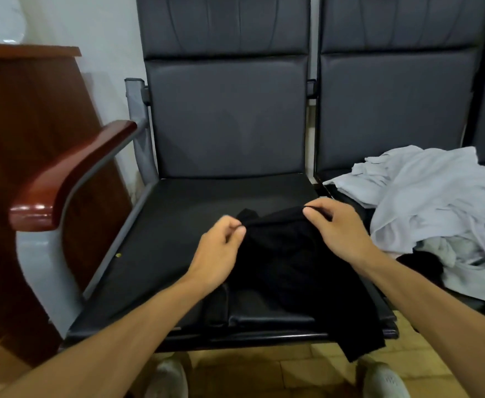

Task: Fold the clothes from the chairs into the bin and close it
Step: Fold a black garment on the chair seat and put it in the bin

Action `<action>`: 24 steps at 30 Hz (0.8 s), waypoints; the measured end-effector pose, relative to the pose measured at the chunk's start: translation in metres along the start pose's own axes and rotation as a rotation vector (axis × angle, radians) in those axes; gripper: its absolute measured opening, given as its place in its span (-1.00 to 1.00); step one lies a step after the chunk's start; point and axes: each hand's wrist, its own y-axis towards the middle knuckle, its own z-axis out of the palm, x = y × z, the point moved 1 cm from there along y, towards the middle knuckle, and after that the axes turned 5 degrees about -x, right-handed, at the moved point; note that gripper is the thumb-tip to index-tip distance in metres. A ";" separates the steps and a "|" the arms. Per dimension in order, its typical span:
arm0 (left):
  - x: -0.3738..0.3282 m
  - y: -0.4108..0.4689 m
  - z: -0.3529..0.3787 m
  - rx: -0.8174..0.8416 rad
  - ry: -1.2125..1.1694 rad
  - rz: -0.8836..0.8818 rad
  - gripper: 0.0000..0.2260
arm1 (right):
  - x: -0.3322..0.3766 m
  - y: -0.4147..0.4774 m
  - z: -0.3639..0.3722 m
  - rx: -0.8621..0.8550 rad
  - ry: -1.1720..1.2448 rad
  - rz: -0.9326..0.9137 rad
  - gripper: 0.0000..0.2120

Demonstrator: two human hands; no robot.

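A black cloth garment (287, 262) lay spread on the black padded leather seat (163, 239) of the chair at frame centre. The left hand (221, 248) pinched the garment's far edge between thumb and forefinger. The right hand (336, 228) pinched the same edge further right, fingers curled.

Judged purpose: the two grips were set apart along one hem so the cloth could be drawn taut and squared for a fold.

The garment's lower corner hung over the seat's front edge at lower right, above the tan tiled floor (307, 369). Open seat surface lay to the left of and behind the garment, bounded at left by the glossy reddish wooden armrest (68, 176). A pile of pale crumpled clothes (442, 202) occupied the neighbouring seat at right, near the right forearm, limiting room on that side. No bin was in view.
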 end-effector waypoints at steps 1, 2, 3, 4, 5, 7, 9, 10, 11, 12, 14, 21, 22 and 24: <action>-0.008 -0.001 -0.007 -0.092 -0.026 0.037 -0.85 | -0.001 0.000 0.000 -0.061 -0.017 -0.008 -0.92; -0.016 -0.003 -0.013 -0.156 -0.050 0.077 -0.85 | 0.000 0.000 0.000 -0.116 -0.063 -0.041 -0.93; -0.026 -0.006 -0.018 -0.194 -0.070 0.117 -0.86 | 0.003 0.001 0.000 -0.174 -0.120 -0.091 -0.93; -0.034 -0.010 -0.021 -0.218 -0.082 0.152 -0.86 | 0.008 0.001 0.000 -0.237 -0.153 -0.142 -0.92; -0.041 -0.014 -0.023 -0.234 -0.091 0.176 -0.87 | 0.016 0.000 0.001 -0.286 -0.160 -0.179 -0.90; -0.048 -0.020 -0.027 -0.243 -0.095 0.181 -0.86 | 0.031 -0.005 0.002 -0.294 -0.165 -0.208 -0.87; -0.044 -0.023 -0.029 -0.221 -0.083 0.130 -0.86 | 0.039 -0.014 0.006 -0.222 -0.257 -0.193 -0.82; -0.040 -0.022 -0.030 -0.205 -0.067 0.092 -0.86 | 0.039 -0.019 0.008 -0.177 -0.332 -0.180 -0.80; -0.036 -0.022 -0.032 -0.192 -0.046 0.052 -0.86 | 0.038 -0.023 0.010 -0.137 -0.390 -0.161 -0.77; -0.031 -0.021 -0.034 -0.186 -0.026 0.009 -0.85 | 0.036 -0.027 0.010 -0.095 -0.408 -0.141 -0.74; -0.022 -0.021 -0.037 -0.193 -0.005 -0.105 -0.85 | 0.029 -0.029 0.010 0.054 -0.332 -0.116 -0.66; 0.016 -0.002 -0.049 -0.403 -0.433 -0.683 -0.80 | 0.017 -0.052 0.022 0.708 -0.474 -0.314 -0.47; 0.018 -0.002 -0.051 -0.441 -0.516 -0.736 -0.80 | 0.015 -0.052 0.025 0.765 -0.548 -0.319 -0.61; 0.020 -0.001 -0.054 -0.532 -0.569 -0.764 -0.81 | 0.009 -0.046 0.029 0.782 -0.631 -0.288 -0.83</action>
